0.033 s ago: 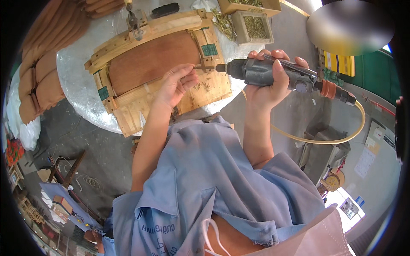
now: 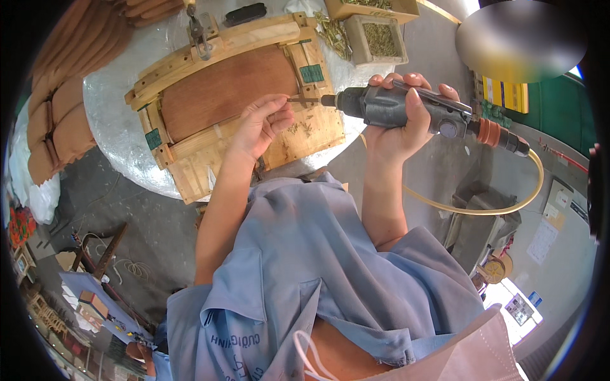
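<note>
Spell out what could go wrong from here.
The left hand has its fingertips at the far end of the thin bit on the driver that the right hand grips: if it spins, they might be pinched or scraped. The yellowish hose hangs in a wide loop, so it could snag and tug the driver aside.

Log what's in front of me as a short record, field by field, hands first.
Left hand: thumb and finger pinched at the tip of the driver bit; exact grip unclear
Right hand: wrapped around a grey power screwdriver
Feed: yellow hose at the screwdriver's rear end
Workpiece: brown panel inside a wooden jig
Fixture: toggle clamp at the jig's far side
Upper right: grey tray of small brass-coloured pieces
</note>
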`<action>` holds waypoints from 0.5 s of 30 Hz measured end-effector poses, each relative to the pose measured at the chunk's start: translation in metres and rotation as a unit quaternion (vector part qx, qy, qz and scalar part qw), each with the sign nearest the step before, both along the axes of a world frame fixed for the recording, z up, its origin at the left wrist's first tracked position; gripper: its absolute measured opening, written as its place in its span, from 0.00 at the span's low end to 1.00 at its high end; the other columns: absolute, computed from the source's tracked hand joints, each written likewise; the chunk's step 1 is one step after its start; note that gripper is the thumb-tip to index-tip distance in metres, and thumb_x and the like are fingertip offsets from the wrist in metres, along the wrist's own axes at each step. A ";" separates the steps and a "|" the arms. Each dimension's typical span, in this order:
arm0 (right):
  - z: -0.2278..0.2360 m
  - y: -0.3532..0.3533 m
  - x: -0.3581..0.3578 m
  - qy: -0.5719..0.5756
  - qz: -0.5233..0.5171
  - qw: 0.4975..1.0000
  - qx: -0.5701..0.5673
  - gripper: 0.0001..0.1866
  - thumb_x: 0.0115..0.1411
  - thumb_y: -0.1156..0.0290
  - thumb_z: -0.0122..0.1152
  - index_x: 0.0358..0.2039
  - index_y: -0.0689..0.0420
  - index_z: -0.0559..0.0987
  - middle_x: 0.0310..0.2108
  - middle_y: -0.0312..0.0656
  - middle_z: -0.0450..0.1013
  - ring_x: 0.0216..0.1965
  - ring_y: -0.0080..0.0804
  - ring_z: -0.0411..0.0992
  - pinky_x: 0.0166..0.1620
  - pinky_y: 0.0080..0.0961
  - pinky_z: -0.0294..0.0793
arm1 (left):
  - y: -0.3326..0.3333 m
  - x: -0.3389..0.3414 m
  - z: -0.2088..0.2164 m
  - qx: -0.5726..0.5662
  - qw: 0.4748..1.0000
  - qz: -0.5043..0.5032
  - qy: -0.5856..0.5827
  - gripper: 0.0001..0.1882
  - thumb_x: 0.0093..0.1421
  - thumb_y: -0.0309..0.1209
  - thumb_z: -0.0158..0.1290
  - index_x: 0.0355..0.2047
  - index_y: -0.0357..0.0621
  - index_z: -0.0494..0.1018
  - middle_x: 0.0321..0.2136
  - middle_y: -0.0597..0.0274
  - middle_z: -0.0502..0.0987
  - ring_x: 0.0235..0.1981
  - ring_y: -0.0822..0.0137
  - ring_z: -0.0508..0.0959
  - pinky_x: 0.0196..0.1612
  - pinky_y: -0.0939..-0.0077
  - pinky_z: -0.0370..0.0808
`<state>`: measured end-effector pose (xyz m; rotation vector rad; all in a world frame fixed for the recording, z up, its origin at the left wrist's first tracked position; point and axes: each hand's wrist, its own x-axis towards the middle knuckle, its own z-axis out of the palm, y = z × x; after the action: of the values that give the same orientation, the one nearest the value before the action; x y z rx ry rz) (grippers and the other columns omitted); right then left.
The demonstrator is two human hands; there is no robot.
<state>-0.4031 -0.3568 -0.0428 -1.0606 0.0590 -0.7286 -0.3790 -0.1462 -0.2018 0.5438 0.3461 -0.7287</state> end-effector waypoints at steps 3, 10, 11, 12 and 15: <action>-0.006 -0.001 0.007 0.016 -0.010 1.000 0.011 0.27 0.64 0.79 0.59 0.60 0.39 0.67 0.45 0.45 0.78 0.40 0.41 0.79 0.50 0.56 0.80 | 0.002 0.010 -0.004 0.033 0.999 -0.029 -0.012 0.10 0.69 0.26 0.61 0.47 0.33 0.82 0.37 0.55 0.86 0.37 0.65 0.89 0.42 0.71 0.90; -0.015 -0.005 0.021 0.025 -0.021 0.999 0.043 0.29 0.61 0.80 0.61 0.59 0.49 0.61 0.42 0.49 0.78 0.38 0.45 0.80 0.44 0.49 0.85 | 0.004 0.024 -0.010 0.057 0.995 -0.081 -0.004 0.08 0.69 0.27 0.62 0.45 0.36 0.82 0.36 0.57 0.86 0.35 0.68 0.88 0.41 0.73 0.89; -0.016 -0.006 0.023 0.033 -0.021 0.998 0.041 0.29 0.61 0.80 0.61 0.59 0.49 0.62 0.42 0.49 0.78 0.38 0.44 0.80 0.44 0.49 0.85 | 0.005 0.025 -0.010 0.062 0.994 -0.094 -0.012 0.08 0.69 0.27 0.62 0.44 0.36 0.82 0.35 0.58 0.86 0.34 0.68 0.87 0.41 0.73 0.89; -0.017 -0.007 0.025 0.042 -0.019 0.998 0.040 0.29 0.61 0.80 0.61 0.59 0.49 0.62 0.41 0.49 0.78 0.38 0.44 0.80 0.44 0.49 0.85 | 0.006 0.025 -0.011 0.068 0.992 -0.107 -0.019 0.07 0.69 0.28 0.62 0.44 0.36 0.82 0.34 0.58 0.86 0.33 0.69 0.87 0.40 0.74 0.88; -0.018 -0.012 0.029 0.073 -0.007 0.996 0.057 0.28 0.61 0.79 0.61 0.59 0.49 0.62 0.41 0.49 0.78 0.38 0.44 0.79 0.44 0.52 0.85 | 0.013 0.028 -0.010 0.072 0.983 -0.162 -0.044 0.07 0.70 0.29 0.62 0.43 0.37 0.82 0.31 0.60 0.85 0.30 0.71 0.85 0.37 0.75 0.87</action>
<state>-0.3739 -0.3693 -0.0603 -1.0035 0.2308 -0.6513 -0.3515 -0.1331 -0.2116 0.7790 0.2307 -0.9959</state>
